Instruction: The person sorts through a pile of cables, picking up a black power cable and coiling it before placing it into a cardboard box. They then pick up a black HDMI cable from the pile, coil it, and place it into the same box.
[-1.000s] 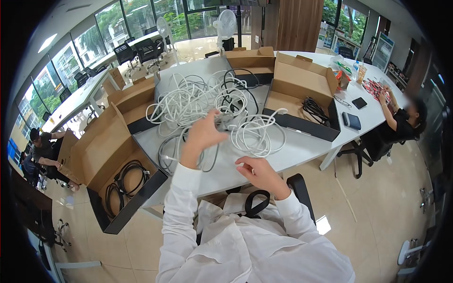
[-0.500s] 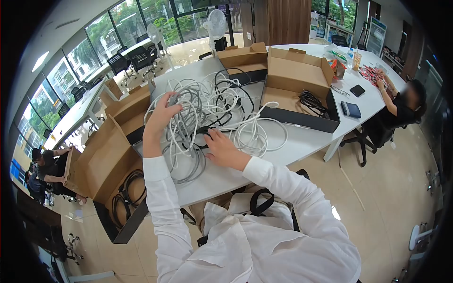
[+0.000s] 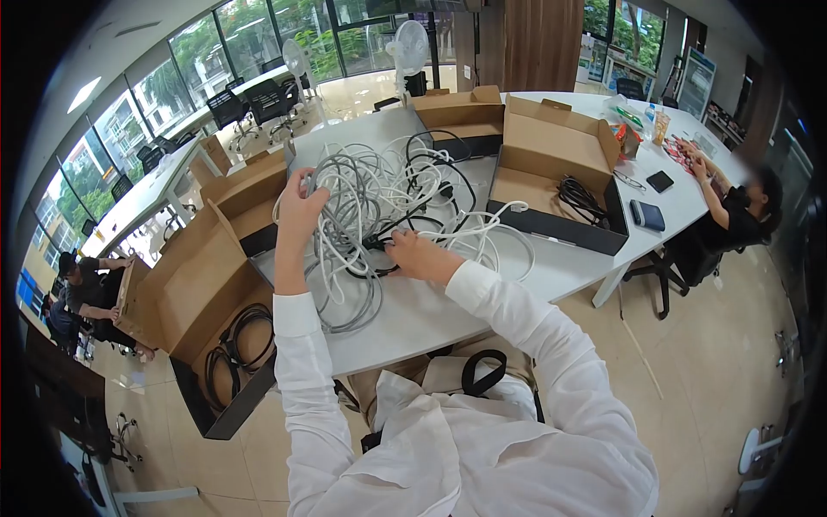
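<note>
A tangled heap of grey and white cables (image 3: 355, 202) lies on the white table in front of me, with black cable running through it. At the heap's left side, my left hand (image 3: 301, 205) is closed, its thumb and fingers pinching the grey cable (image 3: 345, 172). My right hand (image 3: 419, 256) is at the near right part of the heap. Its fingers are drawn together on a black cable (image 3: 376, 241), though the fingertips are partly hidden among the strands. Loops of white cable (image 3: 493, 234) spread to the right of that hand.
An open box (image 3: 211, 323) with coiled black cables stands at the left edge. Another open box (image 3: 551, 198) holding a black cable sits right of the heap. More open boxes stand behind. A wallet (image 3: 647, 215) and phone (image 3: 660, 181) lie near a seated person (image 3: 741, 207).
The view has shifted slightly. My right hand's fingers, more spread before, have come together at the black cable. My left hand stays at the heap's left side, its grip a little tighter.
</note>
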`<state>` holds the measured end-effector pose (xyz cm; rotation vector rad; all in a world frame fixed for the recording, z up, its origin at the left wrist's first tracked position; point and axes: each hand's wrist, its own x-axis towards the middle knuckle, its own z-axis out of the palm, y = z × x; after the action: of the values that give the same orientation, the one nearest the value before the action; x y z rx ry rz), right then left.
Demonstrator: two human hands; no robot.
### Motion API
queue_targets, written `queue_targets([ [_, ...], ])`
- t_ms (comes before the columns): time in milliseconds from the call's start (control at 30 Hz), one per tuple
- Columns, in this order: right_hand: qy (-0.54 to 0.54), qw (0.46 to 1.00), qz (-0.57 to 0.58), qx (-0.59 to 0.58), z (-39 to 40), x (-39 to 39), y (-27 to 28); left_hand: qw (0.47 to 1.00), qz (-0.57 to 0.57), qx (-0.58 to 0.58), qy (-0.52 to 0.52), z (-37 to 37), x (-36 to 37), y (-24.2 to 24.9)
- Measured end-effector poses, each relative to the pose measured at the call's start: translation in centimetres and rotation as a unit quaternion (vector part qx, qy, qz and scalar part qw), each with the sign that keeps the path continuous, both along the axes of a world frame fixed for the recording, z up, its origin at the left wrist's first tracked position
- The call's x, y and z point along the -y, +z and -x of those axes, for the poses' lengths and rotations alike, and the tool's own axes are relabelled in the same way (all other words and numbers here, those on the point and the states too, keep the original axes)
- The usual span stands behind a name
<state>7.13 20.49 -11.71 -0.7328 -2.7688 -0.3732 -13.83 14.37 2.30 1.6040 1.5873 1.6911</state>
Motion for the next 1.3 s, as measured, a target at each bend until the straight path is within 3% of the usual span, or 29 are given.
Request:
queue_targets([
  [167,0.031,0.991,-0.074,0.106,-1.1,0.6,1.4,0.999,-0.035,0.015,0.028,-0.4,0.4,0.1],
  [267,0.114,0.991,-0.073,0.01,-2.5,0.3,1.0,0.998,-0.046,-0.005,0.041,0.0,0.1,-0.4],
  [367,0.159,0.976,0.087,-0.118,-2.9,0.7,0.2,0.998,-0.056,0.002,0.042,-1.1,0.6,0.1],
  [567,0.166,0.963,0.181,-0.115,-2.5,-0.6,0.4,0.975,-0.092,-0.123,0.159,-3.0,1.4,0.8],
  [667,0.132,0.95,0.266,-0.102,-3.0,0.7,2.8,0.968,-0.102,-0.157,0.165,-3.0,1.3,0.5],
  [800,0.131,0.99,-0.04,-0.02,-3.5,1.0,1.7,0.97,-0.083,-0.177,0.142,-2.7,1.0,0.0],
  [900,0.177,0.974,-0.141,0.014,-4.4,1.1,2.5,0.973,-0.067,-0.189,0.116,-2.5,1.2,0.2],
  [1100,0.208,0.963,-0.173,0.014,-6.4,1.2,4.5,0.974,-0.036,-0.223,0.021,-1.8,2.6,0.4],
  [1200,0.257,0.949,-0.131,-0.125,-7.0,-0.3,4.8,0.969,-0.049,-0.241,0.0,-1.1,3.1,0.4],
  [1300,0.219,0.954,-0.056,-0.197,-7.9,-0.9,6.2,0.963,-0.04,-0.266,0.011,-0.6,3.4,0.5],
])
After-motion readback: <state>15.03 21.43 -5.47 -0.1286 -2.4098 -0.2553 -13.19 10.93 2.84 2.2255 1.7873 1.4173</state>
